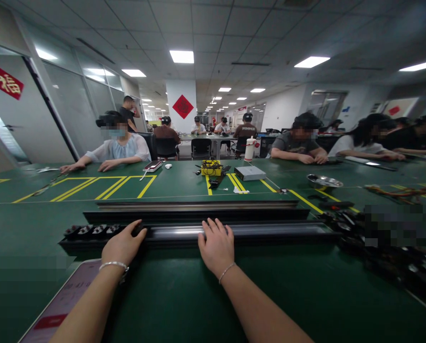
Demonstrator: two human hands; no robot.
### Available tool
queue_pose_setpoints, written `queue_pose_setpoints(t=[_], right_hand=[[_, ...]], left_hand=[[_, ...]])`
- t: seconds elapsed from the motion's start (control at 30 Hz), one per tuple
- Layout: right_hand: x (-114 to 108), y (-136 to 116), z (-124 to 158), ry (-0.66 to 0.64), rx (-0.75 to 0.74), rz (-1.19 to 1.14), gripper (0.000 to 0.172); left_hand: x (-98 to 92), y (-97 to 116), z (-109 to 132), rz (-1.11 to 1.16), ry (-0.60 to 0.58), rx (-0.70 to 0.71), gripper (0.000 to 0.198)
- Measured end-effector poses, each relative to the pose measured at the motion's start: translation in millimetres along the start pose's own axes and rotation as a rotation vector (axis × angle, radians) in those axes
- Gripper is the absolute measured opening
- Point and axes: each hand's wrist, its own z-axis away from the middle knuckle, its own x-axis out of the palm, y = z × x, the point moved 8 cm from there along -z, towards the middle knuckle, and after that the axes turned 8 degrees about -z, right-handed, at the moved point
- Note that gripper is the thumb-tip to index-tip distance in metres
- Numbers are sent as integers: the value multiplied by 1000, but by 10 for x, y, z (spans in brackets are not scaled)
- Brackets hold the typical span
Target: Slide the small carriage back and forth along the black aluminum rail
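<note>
Both hands lay on the long black rail (270, 232), which ran crosswise in front of me.

The rail's long axis went left to right along the green table (184, 295), directly ahead of both wrists. My right hand (217, 247) rested flat near its middle, fingers spread. My left hand (123, 247) draped over it nearer the small black parts (91, 231) seated at the left end. I could not tell whether that hand gripped. A second rail (198, 206) lay parallel just behind.
</note>
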Motion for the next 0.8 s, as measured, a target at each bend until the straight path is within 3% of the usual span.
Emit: queue_pose_setpoints(t=[0.3, 0.8], right_hand=[[14, 16, -5, -13, 8, 15, 41], [15, 16, -6, -11, 2, 18, 41]], left_hand=[[27, 7, -65, -10, -62, 107, 58], [37, -34, -100, 34, -69, 163, 55]])
